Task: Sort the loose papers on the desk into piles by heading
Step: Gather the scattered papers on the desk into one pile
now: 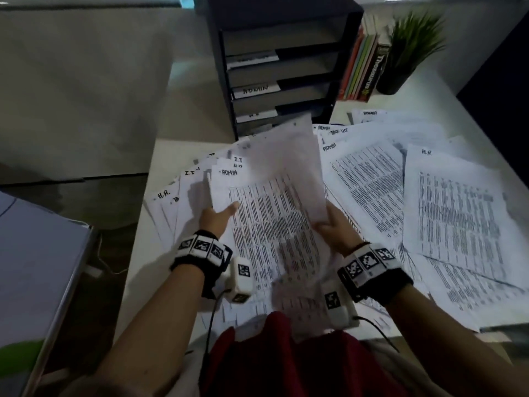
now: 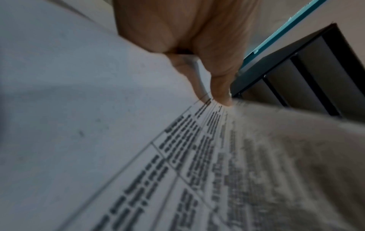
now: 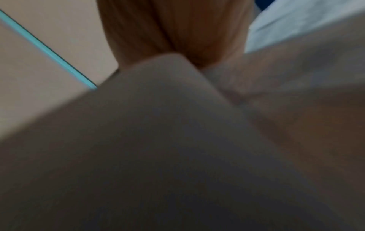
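Loose printed sheets cover the white desk (image 1: 166,156), headed by hand ADMIN, H.R. or I.T. My left hand (image 1: 219,217) pinches the left edge of a sheet headed ADMIN (image 1: 266,230), thumb on top. In the left wrist view the thumb and a finger (image 2: 219,87) squeeze that sheet (image 2: 197,164). My right hand (image 1: 333,226) grips a blurred sheet (image 1: 289,167) raised over the ADMIN sheet; I cannot read its heading. That paper (image 3: 177,140) fills the right wrist view below my right hand (image 3: 177,31). More sheets fan out at left (image 1: 166,202) and lie overlapped at right (image 1: 452,213).
A black tray organiser (image 1: 286,67) with labelled shelves, one reading ADMIN, stands at the back of the desk. Books (image 1: 363,70) and a potted plant (image 1: 412,47) stand to its right. A white box (image 1: 37,267) sits off the desk's left edge.
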Demonstrator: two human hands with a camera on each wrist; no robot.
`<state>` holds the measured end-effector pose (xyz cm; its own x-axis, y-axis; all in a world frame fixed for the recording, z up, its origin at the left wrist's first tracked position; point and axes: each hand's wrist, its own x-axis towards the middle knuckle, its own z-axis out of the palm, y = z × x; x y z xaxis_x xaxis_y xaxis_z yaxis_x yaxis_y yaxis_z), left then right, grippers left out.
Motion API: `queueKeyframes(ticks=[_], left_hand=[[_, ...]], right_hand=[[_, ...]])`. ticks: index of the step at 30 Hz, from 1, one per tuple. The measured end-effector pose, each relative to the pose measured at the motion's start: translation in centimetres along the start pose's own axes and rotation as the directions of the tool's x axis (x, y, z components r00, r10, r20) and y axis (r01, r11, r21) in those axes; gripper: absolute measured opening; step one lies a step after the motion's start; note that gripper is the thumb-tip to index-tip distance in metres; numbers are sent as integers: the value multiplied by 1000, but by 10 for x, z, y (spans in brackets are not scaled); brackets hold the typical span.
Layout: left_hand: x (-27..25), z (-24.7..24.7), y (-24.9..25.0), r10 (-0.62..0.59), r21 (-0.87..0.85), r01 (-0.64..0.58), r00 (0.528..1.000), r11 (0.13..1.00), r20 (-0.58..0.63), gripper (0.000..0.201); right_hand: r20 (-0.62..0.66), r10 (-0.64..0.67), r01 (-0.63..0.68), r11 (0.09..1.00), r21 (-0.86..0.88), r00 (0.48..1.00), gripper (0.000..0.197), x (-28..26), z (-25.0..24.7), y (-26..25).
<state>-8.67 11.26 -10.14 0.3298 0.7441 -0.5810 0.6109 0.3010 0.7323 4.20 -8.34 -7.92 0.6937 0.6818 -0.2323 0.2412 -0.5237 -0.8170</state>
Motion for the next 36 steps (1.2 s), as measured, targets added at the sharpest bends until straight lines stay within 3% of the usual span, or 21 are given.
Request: queueKeyframes(ticks=[2,4,6,8,10,12,13,16,18,20,23,27,30,33,34,36], left_hand=[[-3,-6,9,64,-183,-72,997,980,-51,69],[-8,-15,28,166,-362,-154,986,919,2,69],[-23,-23,54,319,-486,-245,945,839,75,77],[-42,-33,88,478,-566,-386,878,729,16,71],[-62,-41,121,610,-579,-536,788,615,-82,45],[-77,-47,141,709,-566,-645,691,514,-142,31],[-82,-49,144,723,-571,-664,670,483,-168,31],[-81,-46,136,731,-575,-654,668,491,-136,18],[-77,-40,127,689,-556,-626,714,548,-125,12],[-73,-35,117,665,-543,-599,740,588,-97,15],[-64,-28,101,668,-506,-563,743,653,35,16],[-64,-13,78,558,-406,-467,818,785,138,31],[-57,-4,67,472,-360,-408,875,839,108,33],[-58,3,70,387,-288,-362,921,887,35,74],[-55,6,72,368,-274,-353,930,894,3,71],[-54,13,75,390,-258,-390,919,884,-55,43]], right_hand=[[-120,-150,158,986,57,981,62,-6,-14,-24],[-235,-242,286,942,176,941,55,-8,-32,-49],[-345,-344,432,874,222,873,43,-6,-50,-70],[-472,-427,560,808,183,771,44,-3,-69,-93],[-560,-509,662,744,95,653,48,-4,-85,-111],[-592,-549,722,687,83,590,47,-6,-95,-121],[-605,-544,729,679,90,581,45,-9,-95,-123],[-618,-489,704,694,152,616,44,-16,-86,-116],[-600,-442,667,713,216,667,46,-21,-76,-104],[-566,-389,621,725,299,726,45,-20,-69,-92],[-513,-275,510,763,398,813,44,-12,-57,-75],[-428,-145,325,864,385,892,31,-4,-33,-47],[-391,-63,208,918,339,918,29,0,-21,-32],[-375,-41,152,951,270,926,28,3,-21,-23],[-373,-44,149,955,257,927,26,3,-25,-21],[-364,-34,128,963,238,931,28,3,-35,-17]])
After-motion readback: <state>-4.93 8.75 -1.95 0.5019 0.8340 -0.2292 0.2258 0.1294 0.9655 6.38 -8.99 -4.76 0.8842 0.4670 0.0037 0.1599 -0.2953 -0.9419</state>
